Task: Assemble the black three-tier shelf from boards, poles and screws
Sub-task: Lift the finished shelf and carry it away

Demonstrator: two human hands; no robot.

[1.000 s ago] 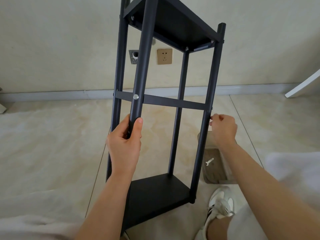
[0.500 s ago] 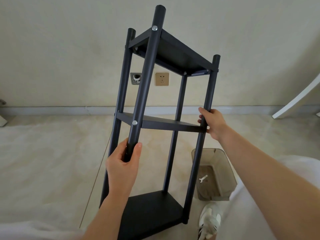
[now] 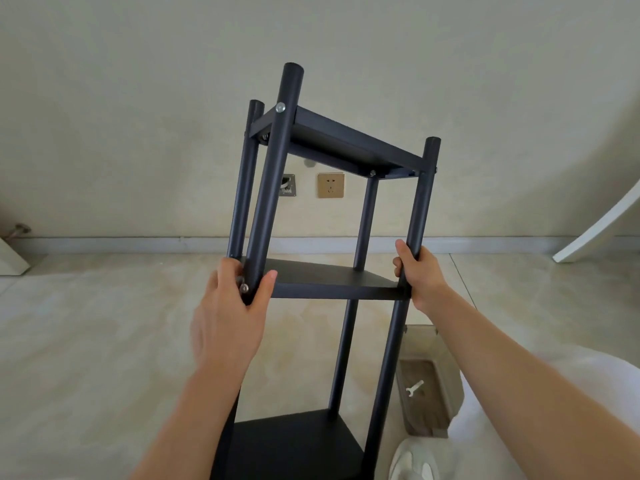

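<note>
The black three-tier shelf (image 3: 332, 157) stands upright before me on the tiled floor, its three boards joined to the black poles with silver screws. My left hand (image 3: 232, 306) grips the near left pole (image 3: 270, 188) at the level of the middle board (image 3: 332, 277), right beside a screw head. My right hand (image 3: 417, 271) grips the near right pole (image 3: 420, 209) at the same height. The bottom board (image 3: 294, 441) lies low in the view, between my forearms.
A clear plastic bin (image 3: 446, 393) with a small white wrench (image 3: 414, 388) in it sits on the floor right of the shelf. My white shoe (image 3: 419, 462) is beside it. A gold wall socket (image 3: 330, 185) and a white slanted board (image 3: 602, 226) are behind.
The shelf now appears lower and farther out, with the pole tops fully in view. My left hand slid up the pole to the middle board. My right hand took hold of the right pole.
</note>
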